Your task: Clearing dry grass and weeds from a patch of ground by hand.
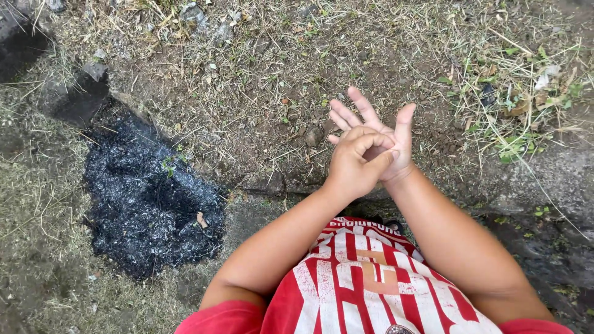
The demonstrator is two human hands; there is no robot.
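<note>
Above a patch of bare brown soil strewn with dry grass (260,93), the two hands are held together in front of the chest. The left hand (356,164) is curled loosely, its fingers (371,139) bent over the palm of the right hand (387,145); nothing is seen gripped inside it, though the inner side is hidden. The right hand is spread wide, fingers fanned and thumb up, empty as far as can be seen. The hands are touching; no tool or object is held. A black, flaky heap of burnt ash (148,198) lies on the ground well to the left, apart from both hands. Judged by its look, the ash would be light, loose and crumbly, so it could only be scooped from underneath, not pinched. A red and white printed shirt (365,284) is seen below. Green weeds and dry leaves (513,124) lie at the right, beside a grey concrete slab (544,179)
</note>
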